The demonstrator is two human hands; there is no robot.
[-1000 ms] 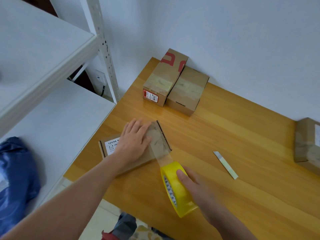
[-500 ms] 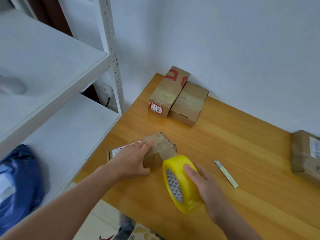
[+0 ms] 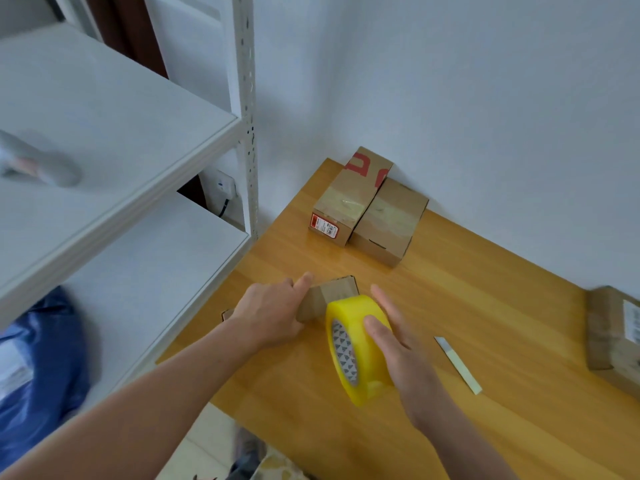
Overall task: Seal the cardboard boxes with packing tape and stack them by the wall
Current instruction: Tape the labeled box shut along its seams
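1. At 6 o'clock on the bench, a small box is gripped by the left hand. The tape roll, touching it, is grasped by the right hand.
2. At 12 o'clock by the wall, a red-printed box and a plain box are seen taped, side by side, not stacked.
3. At 3 o'clock, an edge box is left; the task is judged about midway.

The desk is orange-yellow wood with visible grain and a smooth, faintly shiny finish. The small cardboard box is matt brown card, as is the labelled box at the right edge. The red-printed box and the plain box carry glossy clear tape over matt cardboard. The tape roll is glossy, translucent yellow plastic. The shelf upright looks like white-painted perforated metal, and the shelf board is smooth matt white. The blue bag is shiny.
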